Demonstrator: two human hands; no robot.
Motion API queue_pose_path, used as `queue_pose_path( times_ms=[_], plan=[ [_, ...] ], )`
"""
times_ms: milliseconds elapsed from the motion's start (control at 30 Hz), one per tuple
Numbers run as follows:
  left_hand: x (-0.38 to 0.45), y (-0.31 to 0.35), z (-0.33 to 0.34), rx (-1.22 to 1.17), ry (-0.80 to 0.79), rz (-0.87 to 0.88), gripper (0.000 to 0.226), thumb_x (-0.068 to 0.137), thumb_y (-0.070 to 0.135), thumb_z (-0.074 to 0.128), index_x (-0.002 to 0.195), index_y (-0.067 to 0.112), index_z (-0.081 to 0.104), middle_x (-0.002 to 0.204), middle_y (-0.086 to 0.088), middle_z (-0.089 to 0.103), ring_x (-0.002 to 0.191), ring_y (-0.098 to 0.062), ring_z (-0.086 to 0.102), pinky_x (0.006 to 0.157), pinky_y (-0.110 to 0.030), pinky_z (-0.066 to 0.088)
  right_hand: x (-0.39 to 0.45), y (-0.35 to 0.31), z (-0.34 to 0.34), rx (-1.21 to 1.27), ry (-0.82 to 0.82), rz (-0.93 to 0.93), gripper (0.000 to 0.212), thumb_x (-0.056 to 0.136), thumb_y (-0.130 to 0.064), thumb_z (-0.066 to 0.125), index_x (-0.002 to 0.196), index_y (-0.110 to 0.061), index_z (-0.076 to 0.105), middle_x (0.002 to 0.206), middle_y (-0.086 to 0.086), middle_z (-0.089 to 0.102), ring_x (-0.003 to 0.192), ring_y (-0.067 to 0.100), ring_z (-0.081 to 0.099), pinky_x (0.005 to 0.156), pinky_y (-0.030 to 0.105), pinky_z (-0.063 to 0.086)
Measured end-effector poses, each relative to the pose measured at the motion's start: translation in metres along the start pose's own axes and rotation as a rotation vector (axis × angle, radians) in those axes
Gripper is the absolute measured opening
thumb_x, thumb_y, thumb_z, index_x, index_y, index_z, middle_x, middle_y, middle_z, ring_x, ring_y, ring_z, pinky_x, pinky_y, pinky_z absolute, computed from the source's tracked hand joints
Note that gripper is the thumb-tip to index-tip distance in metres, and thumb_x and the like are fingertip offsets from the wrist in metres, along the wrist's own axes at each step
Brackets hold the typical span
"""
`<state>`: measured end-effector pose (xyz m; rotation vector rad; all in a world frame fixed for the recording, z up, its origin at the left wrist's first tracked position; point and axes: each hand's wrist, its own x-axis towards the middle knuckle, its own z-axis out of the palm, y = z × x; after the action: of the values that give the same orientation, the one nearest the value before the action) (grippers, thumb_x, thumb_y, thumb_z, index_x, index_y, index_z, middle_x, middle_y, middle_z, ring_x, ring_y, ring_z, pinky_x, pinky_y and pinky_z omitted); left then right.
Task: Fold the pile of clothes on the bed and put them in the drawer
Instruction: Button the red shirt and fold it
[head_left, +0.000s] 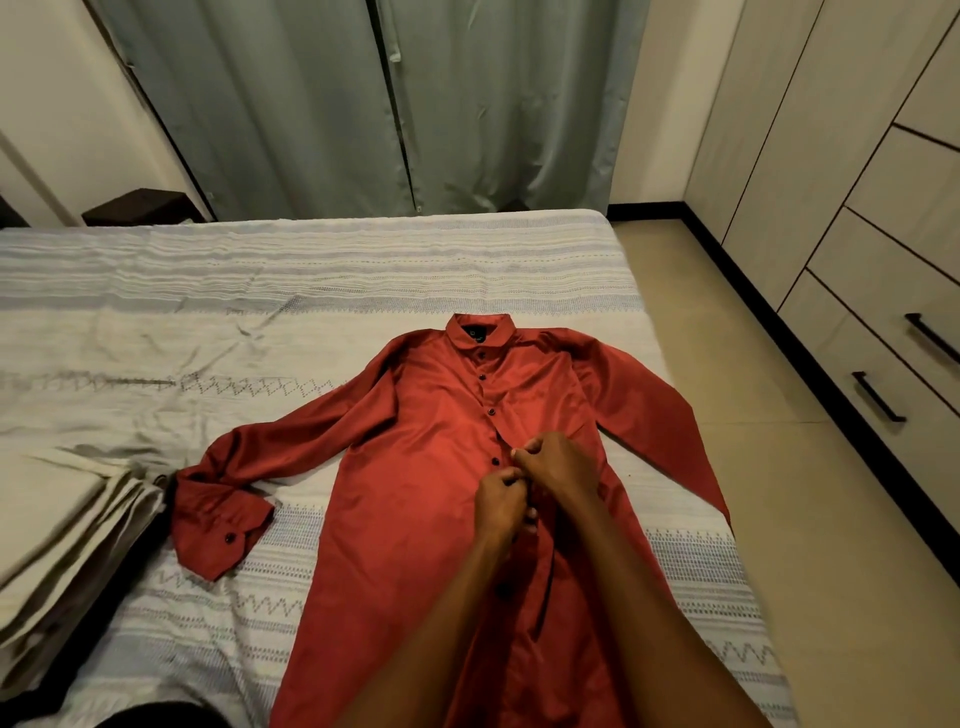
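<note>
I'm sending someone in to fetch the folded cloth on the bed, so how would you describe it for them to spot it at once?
Start at the bed with its pale striped cover, where a red shirt lies spread flat. Follow the shirt's outstretched sleeve to its cuff; just past it sits the beige folded stack. It is the only plain, layered pile there.

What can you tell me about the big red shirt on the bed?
The red shirt is shiny, like satin, with long sleeves, a collar and small dark buttons down the front. It lies flat, front up, on the striped bed cover, collar pointing away, both sleeves spread out. The upper buttons look done up. The left hand and right hand pinch the front strip at a middle button.
</note>
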<state>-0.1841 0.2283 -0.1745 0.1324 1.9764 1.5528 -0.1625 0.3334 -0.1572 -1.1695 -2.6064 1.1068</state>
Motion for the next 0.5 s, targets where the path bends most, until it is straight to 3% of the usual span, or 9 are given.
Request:
queue_pose_path(
  times_ms=[100,200,267,367,500],
  plan=[
    [0.003,0.000,-0.010,-0.011,0.091,-0.030,0.029,0.088,0.001,0.042,0.085,0.008,0.070,0.068,-0.012,0.067,0.042,-0.018,0.056,0.040,-0.028,0.048,0.004,-0.003,-0.003,-0.066,0.004,-0.009,0.023,0.083,-0.032,0.056,0.077,-0.013,0.067,0.078,0.007,0.069,0.082,0.030,0.066,0.076,0.038,0.053],
    [0.014,0.008,-0.027,0.156,0.189,0.024,0.023,0.093,0.012,0.048,0.093,0.015,0.070,0.063,-0.007,0.068,0.040,-0.017,0.060,0.046,-0.025,0.052,0.009,0.000,-0.002,0.009,-0.038,-0.015,0.020,0.087,-0.028,0.058,0.084,-0.011,0.067,0.083,0.009,0.070,0.083,0.030,0.065,0.079,0.039,0.054],
    [0.023,0.012,-0.038,0.416,0.174,0.127,0.020,0.094,0.020,0.051,0.100,0.017,0.070,0.073,-0.008,0.072,0.057,-0.021,0.069,0.055,-0.024,0.052,0.011,0.004,0.000,0.054,-0.052,-0.017,0.017,0.087,-0.030,0.058,0.080,-0.017,0.067,0.080,0.001,0.070,0.082,0.025,0.066,0.080,0.039,0.054],
    [0.039,0.009,-0.044,0.746,0.125,0.204,0.023,0.092,0.032,0.054,0.104,0.019,0.069,0.106,-0.009,0.071,0.100,-0.031,0.066,0.077,-0.036,0.051,0.009,0.007,0.004,0.076,-0.059,-0.039,0.022,0.089,-0.036,0.059,0.070,-0.026,0.063,0.076,-0.007,0.067,0.082,0.020,0.067,0.078,0.037,0.052],
    [0.048,0.013,-0.041,0.892,0.124,0.205,0.021,0.093,0.035,0.054,0.103,0.018,0.060,0.113,-0.009,0.065,0.106,-0.033,0.061,0.079,-0.038,0.046,0.006,0.002,0.010,0.074,-0.008,-0.066,0.014,0.090,-0.035,0.062,0.079,-0.028,0.067,0.086,-0.007,0.072,0.087,0.016,0.067,0.080,0.034,0.050]
  ],
)
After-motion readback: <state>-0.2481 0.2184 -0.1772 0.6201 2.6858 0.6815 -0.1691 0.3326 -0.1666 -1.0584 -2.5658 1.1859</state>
